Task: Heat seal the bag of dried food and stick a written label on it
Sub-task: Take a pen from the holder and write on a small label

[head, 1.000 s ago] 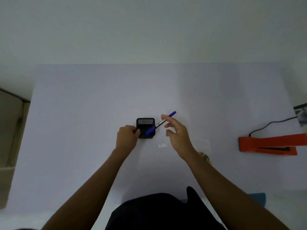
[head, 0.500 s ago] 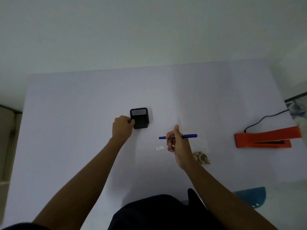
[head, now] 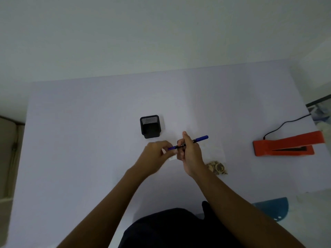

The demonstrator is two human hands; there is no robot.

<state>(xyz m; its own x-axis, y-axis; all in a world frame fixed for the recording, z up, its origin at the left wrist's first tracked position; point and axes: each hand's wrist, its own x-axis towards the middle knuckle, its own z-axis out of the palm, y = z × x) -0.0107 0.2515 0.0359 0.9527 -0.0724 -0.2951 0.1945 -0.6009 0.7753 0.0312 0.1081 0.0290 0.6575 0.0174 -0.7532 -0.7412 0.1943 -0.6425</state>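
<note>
The pale table (head: pixel 89 140) carries every item. The orange heat sealer (head: pixel 284 145) lies at far right, long axis left-right, its arm raised toward the right, a black cord running off behind. The clear bag (head: pixel 215 158) of dried food (head: pixel 217 168) lies flat just right of the hands. The black mesh pen holder (head: pixel 150 126) stands upright beyond them; its contents cannot be made out. The right hand (head: pixel 189 154) is closed around the blue pen (head: pixel 189 142), which points left and slightly nearer. The left hand (head: pixel 157 154) pinches its left tip. The white label (head: pixel 171 158) lies beneath, mostly hidden.
</note>
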